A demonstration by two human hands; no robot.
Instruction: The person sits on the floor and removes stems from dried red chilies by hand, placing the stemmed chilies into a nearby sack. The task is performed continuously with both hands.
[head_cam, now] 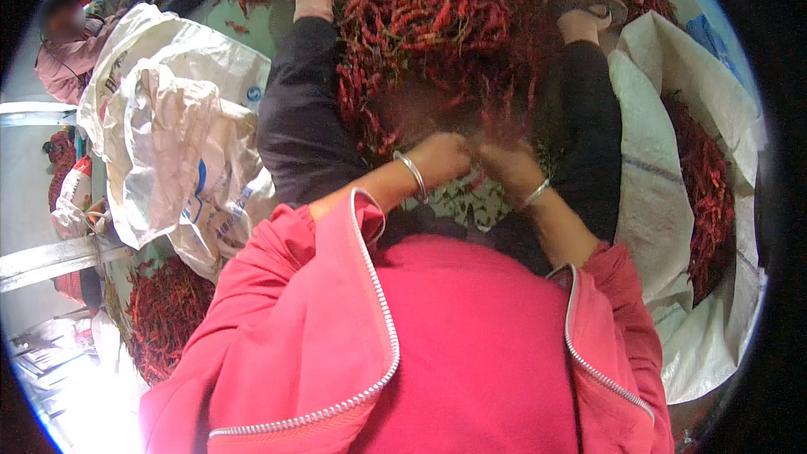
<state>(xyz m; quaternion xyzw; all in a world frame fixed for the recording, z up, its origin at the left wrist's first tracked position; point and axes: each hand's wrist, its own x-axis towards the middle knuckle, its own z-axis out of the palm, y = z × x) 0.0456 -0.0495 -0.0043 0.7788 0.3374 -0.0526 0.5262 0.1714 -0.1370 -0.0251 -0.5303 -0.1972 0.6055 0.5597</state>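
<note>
A large heap of dried red chili peppers (435, 12) lies between my outstretched legs. My left hand (441, 157), with a silver bangle at its wrist, is at the near edge of the heap with its fingers curled. Close beside it is my right hand (507, 161), blurred and also wearing a bangle. Whether either hand grips a pepper cannot be made out, as the fingertips are blurred and partly hidden. Below the hands, green stem bits (476, 198) lie scattered on a pale surface.
At the left are crumpled white woven sacks (183, 113) and another chili pile (167, 321). On the right stands an open woven sack (649, 170) holding red chilies (709, 202). Another person (66, 44) sits at the upper left, near a white post (63, 258).
</note>
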